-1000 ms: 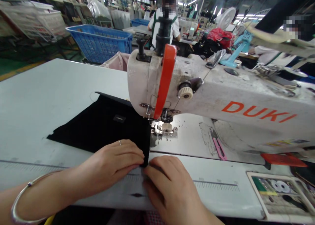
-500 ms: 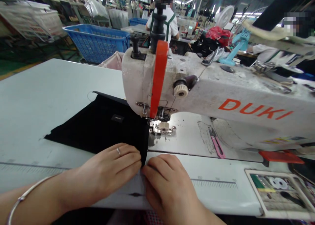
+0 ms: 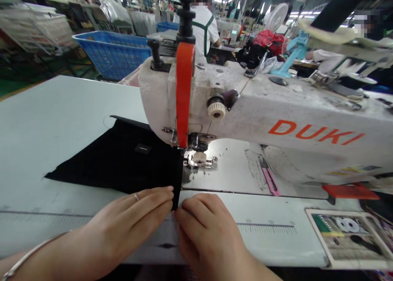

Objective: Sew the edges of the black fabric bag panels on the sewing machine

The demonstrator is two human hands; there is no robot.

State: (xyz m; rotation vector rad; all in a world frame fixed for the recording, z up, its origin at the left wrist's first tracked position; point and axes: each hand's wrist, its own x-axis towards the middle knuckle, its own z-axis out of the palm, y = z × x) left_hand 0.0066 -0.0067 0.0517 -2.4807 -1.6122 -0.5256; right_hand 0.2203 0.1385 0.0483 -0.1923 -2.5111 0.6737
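Black fabric (image 3: 123, 162) with a small dark label (image 3: 143, 149) lies on the pale table, its right edge at the presser foot (image 3: 199, 160) of the sewing machine (image 3: 245, 105). My left hand (image 3: 132, 223), a ring on one finger, lies with fingers extended and side by side over the fabric's near edge. My right hand (image 3: 211, 232) is closed, its fingertips pinching the fabric's near right corner. Both hands are nearly touching, in front of the needle area.
Pink thread snips (image 3: 270, 178) lie on the machine bed. A tray (image 3: 325, 240) with bobbins is set in the table at right. Behind stand a blue basket (image 3: 116, 53), a light blue fan (image 3: 290, 57) and a person in a white shirt.
The view has shifted slightly. My left hand has moved a little left and down, its fingers straighter. The fabric's far left corner appears farther left.
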